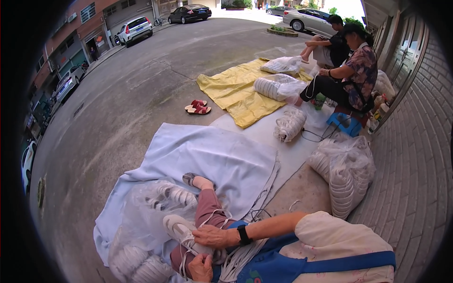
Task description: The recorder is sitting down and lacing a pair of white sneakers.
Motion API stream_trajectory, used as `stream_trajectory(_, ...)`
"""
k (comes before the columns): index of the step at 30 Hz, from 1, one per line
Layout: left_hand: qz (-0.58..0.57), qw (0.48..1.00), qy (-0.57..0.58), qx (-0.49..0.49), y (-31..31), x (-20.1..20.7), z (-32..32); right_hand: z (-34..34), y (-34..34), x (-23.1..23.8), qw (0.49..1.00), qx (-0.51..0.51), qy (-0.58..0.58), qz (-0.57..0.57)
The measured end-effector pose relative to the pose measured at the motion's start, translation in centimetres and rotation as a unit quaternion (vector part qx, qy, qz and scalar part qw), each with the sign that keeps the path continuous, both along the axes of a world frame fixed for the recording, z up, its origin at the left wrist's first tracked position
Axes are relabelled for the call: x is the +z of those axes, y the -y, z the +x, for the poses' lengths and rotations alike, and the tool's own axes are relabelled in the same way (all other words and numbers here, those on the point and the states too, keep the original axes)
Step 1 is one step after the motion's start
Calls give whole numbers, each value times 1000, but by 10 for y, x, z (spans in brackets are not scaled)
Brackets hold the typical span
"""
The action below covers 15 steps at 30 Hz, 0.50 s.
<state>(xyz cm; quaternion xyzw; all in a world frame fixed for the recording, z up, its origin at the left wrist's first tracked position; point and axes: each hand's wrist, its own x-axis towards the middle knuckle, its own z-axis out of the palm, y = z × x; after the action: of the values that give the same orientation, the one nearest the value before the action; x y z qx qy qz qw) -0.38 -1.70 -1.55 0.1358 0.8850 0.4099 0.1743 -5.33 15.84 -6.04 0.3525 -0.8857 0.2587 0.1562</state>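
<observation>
A white lace-up shoe (175, 225) rests over my lap, its laces partly threaded and loose at the side. My right hand (212, 237), with a black band at the wrist, lies over the shoe's lacing with curled fingers pinching a white shoelace (188, 244). Just below it, my left hand (202, 269) is closed, thumb and fingers together by the lace. Its fingertips show only in part. A bundle of white laces (238, 264) lies across my blue apron (271, 262). Beside my legs sits a clear plastic bag (141, 207) of white shoe pieces.
Pale blue cloth (203, 146) covers the ground ahead, under my foot. A full bag of white shoe parts (347, 174) stands at right. Beyond are a bundle (290, 123), red sandals (198, 107), a yellow sheet (240, 94), a blue stool (344, 123) and two seated people (361, 70).
</observation>
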Motion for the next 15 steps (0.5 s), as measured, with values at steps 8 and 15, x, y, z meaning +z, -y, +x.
stream_trajectory(8, 88, 992, 12, 87, -5, 33, 1, 6, 15, 23, 979, 82, -10, -185)
stream_trajectory(15, 128, 978, 43, 161, 16, -14, -14, 15, -13, 56, 780, 245, 477, -321)
